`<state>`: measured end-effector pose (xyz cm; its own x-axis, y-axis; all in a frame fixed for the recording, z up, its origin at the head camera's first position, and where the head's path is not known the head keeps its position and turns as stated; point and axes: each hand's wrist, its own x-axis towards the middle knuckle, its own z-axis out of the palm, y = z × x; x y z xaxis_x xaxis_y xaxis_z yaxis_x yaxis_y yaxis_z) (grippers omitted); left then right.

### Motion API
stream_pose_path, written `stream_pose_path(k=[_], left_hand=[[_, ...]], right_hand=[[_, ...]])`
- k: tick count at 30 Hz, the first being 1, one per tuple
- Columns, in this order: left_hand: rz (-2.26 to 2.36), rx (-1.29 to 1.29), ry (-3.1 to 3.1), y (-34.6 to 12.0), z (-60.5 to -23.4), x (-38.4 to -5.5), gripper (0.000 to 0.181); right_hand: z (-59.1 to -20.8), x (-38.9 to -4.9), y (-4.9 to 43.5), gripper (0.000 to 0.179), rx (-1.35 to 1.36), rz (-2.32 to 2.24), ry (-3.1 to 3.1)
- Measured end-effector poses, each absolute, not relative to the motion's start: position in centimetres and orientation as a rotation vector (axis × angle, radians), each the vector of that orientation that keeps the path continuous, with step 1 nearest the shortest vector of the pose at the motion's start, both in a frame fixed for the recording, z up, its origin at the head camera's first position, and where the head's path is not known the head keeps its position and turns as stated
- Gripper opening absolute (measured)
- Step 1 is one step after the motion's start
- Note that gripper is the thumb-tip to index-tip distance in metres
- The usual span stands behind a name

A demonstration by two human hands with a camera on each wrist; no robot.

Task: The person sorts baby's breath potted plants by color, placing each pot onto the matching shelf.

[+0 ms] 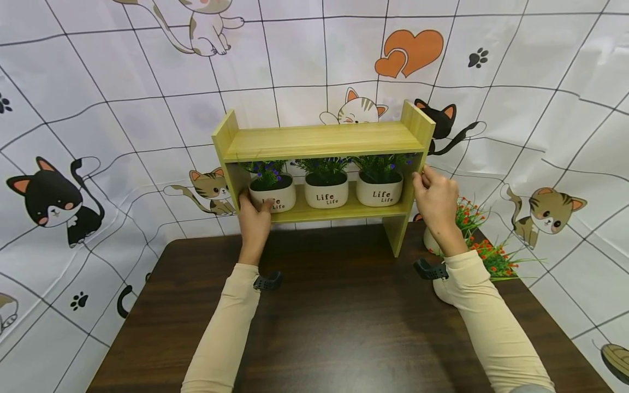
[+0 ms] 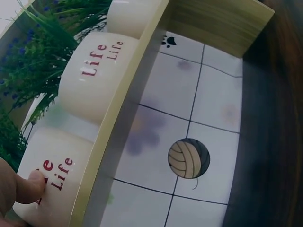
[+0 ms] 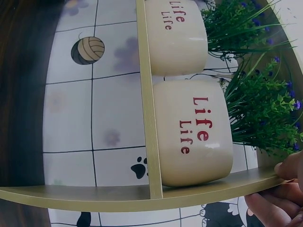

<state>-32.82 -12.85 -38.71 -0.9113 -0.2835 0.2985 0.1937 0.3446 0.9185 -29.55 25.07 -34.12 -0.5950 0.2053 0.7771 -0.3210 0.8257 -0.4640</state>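
Observation:
A light-wood shelf [image 1: 319, 140] stands upright at the table's back, with three cream "Life" pots of purple-flowered plants along its lower board. My left hand [image 1: 254, 224] is at the left pot [image 1: 283, 197], its thumb across the front lettering and its fingers at the pot's left side, partly hidden. At the other end, my right hand [image 1: 436, 199] pinches the front edge of the shelf's right side panel, thumb inside and fingers outside. Beside that panel is the right pot [image 3: 196, 137]. Between them sits the middle pot [image 1: 326, 192].
Two pots with red-flowered plants [image 1: 493, 259] stand at the table's right side, partly behind my right forearm. The dark wooden table [image 1: 339, 327] extends in front of the shelf. A white cat-print wall covering [image 1: 295, 60] hangs close behind.

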Motion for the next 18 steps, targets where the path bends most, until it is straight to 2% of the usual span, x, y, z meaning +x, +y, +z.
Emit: stream_pose_path(k=[18], left_hand=[[-1.536, 0.101, -2.216, -12.73, -38.64, -32.73, 0.074]], right_hand=[[-34.17, -29.62, 25.21, 0.020, 0.079, 0.727, -2.096]])
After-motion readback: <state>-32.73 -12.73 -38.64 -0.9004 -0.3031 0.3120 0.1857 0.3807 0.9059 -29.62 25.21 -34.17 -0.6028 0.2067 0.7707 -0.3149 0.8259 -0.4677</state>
